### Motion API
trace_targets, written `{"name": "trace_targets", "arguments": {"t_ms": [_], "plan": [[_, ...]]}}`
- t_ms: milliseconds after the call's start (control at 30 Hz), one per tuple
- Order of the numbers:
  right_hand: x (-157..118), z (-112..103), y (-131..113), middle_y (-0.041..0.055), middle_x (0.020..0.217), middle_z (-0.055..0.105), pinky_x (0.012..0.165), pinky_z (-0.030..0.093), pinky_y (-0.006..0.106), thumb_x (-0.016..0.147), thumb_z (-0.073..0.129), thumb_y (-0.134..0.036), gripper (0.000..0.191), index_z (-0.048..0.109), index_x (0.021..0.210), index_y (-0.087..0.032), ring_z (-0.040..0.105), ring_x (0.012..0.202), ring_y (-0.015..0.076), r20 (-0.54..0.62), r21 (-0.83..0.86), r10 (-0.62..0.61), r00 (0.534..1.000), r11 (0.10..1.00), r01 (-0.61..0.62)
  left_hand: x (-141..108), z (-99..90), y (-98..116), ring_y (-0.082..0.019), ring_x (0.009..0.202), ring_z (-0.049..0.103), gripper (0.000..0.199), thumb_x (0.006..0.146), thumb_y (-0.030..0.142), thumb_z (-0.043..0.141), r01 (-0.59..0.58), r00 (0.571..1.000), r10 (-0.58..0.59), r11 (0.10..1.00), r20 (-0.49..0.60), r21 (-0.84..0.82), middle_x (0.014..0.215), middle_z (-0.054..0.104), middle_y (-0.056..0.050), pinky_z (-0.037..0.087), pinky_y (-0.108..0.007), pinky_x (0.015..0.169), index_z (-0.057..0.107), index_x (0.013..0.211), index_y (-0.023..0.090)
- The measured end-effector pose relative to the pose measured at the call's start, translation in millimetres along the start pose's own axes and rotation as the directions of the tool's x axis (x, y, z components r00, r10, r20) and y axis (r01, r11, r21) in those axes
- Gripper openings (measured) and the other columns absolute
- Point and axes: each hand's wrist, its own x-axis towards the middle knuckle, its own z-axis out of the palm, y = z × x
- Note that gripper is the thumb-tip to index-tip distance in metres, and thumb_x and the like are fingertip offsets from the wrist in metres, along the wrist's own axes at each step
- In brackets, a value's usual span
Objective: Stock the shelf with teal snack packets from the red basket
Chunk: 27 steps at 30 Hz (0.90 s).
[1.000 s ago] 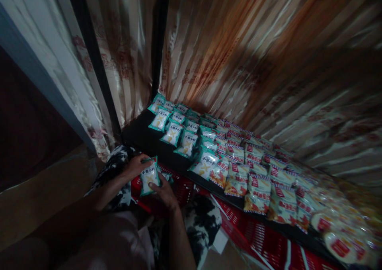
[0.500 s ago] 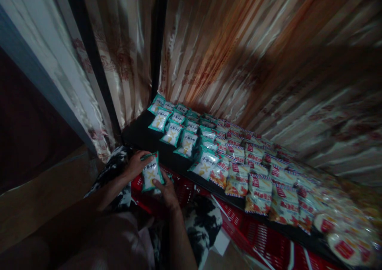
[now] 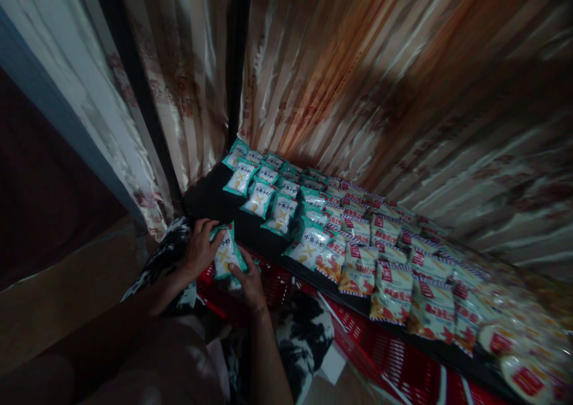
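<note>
Between my two hands is a green-and-white snack bag (image 3: pixel 223 254), tilted up with its printed front toward me. My left hand (image 3: pixel 203 248) grips its upper left edge, the fingers lying over the corner. My right hand (image 3: pixel 249 279) holds the lower right side, thumb on the front and fingers behind. The bag is above a red plastic basket (image 3: pixel 273 285). Just beyond, rows of matching green snack bags (image 3: pixel 283 212) lie on a black shelf (image 3: pixel 210 199).
Right of the green bags are rows of red-and-white snack bags (image 3: pixel 391 291), then round clear-wrapped packs (image 3: pixel 523 374). Pleated patterned curtains (image 3: pixel 358 94) hang behind the shelf. A black post (image 3: pixel 239 58) rises at the corner. Another red basket (image 3: pixel 394 357) is below the shelf's front edge.
My left hand has shifted its fingers further over the bag's upper corner, covering part of the print. The bag has risen slightly. The right hand stays at its lower right side.
</note>
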Motion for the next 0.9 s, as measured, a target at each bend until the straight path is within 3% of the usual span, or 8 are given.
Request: {"name": "trace_targets", "arguments": {"t_ms": [167, 333, 533, 667, 767, 900], "plan": [[0, 2, -4, 0.0008, 0.088, 0.067, 0.069, 0.051, 0.028, 0.058, 0.077, -0.045, 0.053, 0.058, 0.101, -0.021, 0.063, 0.076, 0.0172, -0.071, -0.007, -0.015, 0.997, 1.000, 0.015, -3, -6.8, 4, -0.024, 0.103, 0.053, 0.032, 0.086, 0.041, 0.048, 0.007, 1.000, -0.004, 0.993, -0.027, 0.114, 0.106, 0.053, -0.009, 0.044, -0.037, 0.091, 0.053, 0.110, 0.019], [2, -1, -4, 0.0003, 0.086, 0.067, 0.071, 0.050, 0.028, 0.062, 0.074, -0.044, 0.051, 0.059, 0.105, -0.020, 0.061, 0.076, 0.0162, -0.069, -0.002, -0.046, 0.997, 0.999, 0.046, -4, -11.5, 8, -0.023, 0.098, 0.053, 0.033, 0.090, 0.042, 0.041, -0.035, 0.999, 0.034, 0.980, 0.008, 0.198, 0.097, 0.056, -0.008, 0.043, -0.034, 0.087, 0.058, 0.107, 0.020], [5, -4, 0, 0.0011, 0.086, 0.066, 0.068, 0.050, 0.028, 0.062, 0.074, -0.046, 0.056, 0.060, 0.109, -0.020, 0.061, 0.075, 0.0168, -0.091, 0.020, -0.028, 0.995, 0.999, 0.030, -4, -10.8, 4, -0.022, 0.093, 0.055, 0.032, 0.090, 0.042, 0.038, -0.018, 0.998, 0.008, 0.986, 0.062, 0.165, 0.091, 0.062, -0.006, 0.042, -0.033, 0.087, 0.061, 0.096, 0.021], [3, -6, 1, 0.0007, 0.087, 0.066, 0.066, 0.050, 0.026, 0.064, 0.073, -0.045, 0.051, 0.060, 0.106, -0.021, 0.061, 0.076, 0.0165, -0.103, 0.007, -0.048, 0.994, 0.999, 0.049, -5, -9.6, 3, -0.021, 0.096, 0.056, 0.034, 0.090, 0.040, 0.035, 0.001, 0.992, -0.015, 0.994, 0.129, 0.109, 0.096, 0.063, -0.007, 0.041, -0.034, 0.090, 0.061, 0.100, 0.020], [2, -8, 3, -0.0005, 0.091, 0.066, 0.070, 0.049, 0.025, 0.067, 0.071, -0.043, 0.044, 0.060, 0.105, -0.023, 0.061, 0.080, 0.0158, -0.084, -0.016, -0.101, 0.991, 0.995, 0.100, -5, -10.1, 5, -0.022, 0.100, 0.057, 0.037, 0.089, 0.041, 0.034, 0.100, 0.973, -0.111, 0.993, 0.204, 0.066, 0.104, 0.064, -0.008, 0.042, -0.035, 0.090, 0.060, 0.105, 0.020], [1, -11, 6, -0.0006, 0.096, 0.066, 0.076, 0.048, 0.027, 0.069, 0.071, -0.040, 0.043, 0.060, 0.107, -0.024, 0.061, 0.085, 0.0164, -0.052, -0.045, -0.124, 0.991, 0.992, 0.122, -4, -11.1, 6, -0.024, 0.106, 0.058, 0.039, 0.087, 0.045, 0.038, 0.302, 0.910, -0.288, 0.953, 0.299, 0.000, 0.112, 0.064, -0.007, 0.042, -0.035, 0.091, 0.059, 0.109, 0.021]]}}
